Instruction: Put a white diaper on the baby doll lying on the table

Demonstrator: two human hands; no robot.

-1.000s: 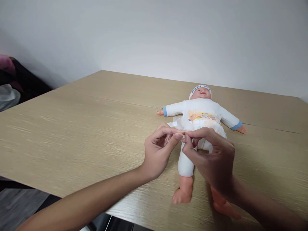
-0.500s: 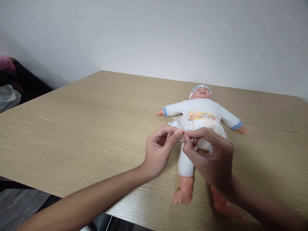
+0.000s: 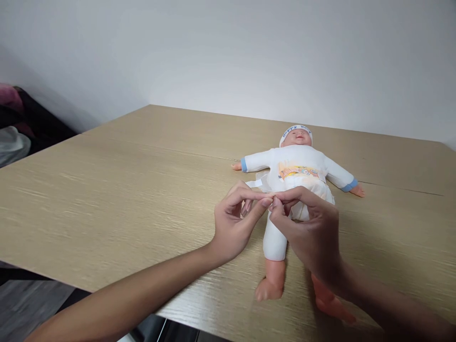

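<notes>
A baby doll (image 3: 297, 156) in white clothes with blue cuffs lies on its back, arms spread and feet towards me. Around its hips is a white diaper (image 3: 318, 189) with a printed waistband. One loose diaper tab (image 3: 254, 183) sticks out to the left, past the doll's side. Over the doll's lower body, my left hand (image 3: 233, 223) and my right hand (image 3: 313, 230) meet fingertip to fingertip. Both are closed in a pinch of thumb and forefinger. What lies between the fingertips, if anything, is too small and covered to make out.
The doll rests on a wide wooden table (image 3: 124, 190) with a seam across it. A pale wall (image 3: 228, 57) rises behind. Dark and pink items (image 3: 14, 104) are beyond the table's left edge, and dark objects (image 3: 171, 330) show below its front edge.
My right hand has shifted slightly left and its fingers have drawn in a little. Both hands keep their pinch; the doll looks the same.
</notes>
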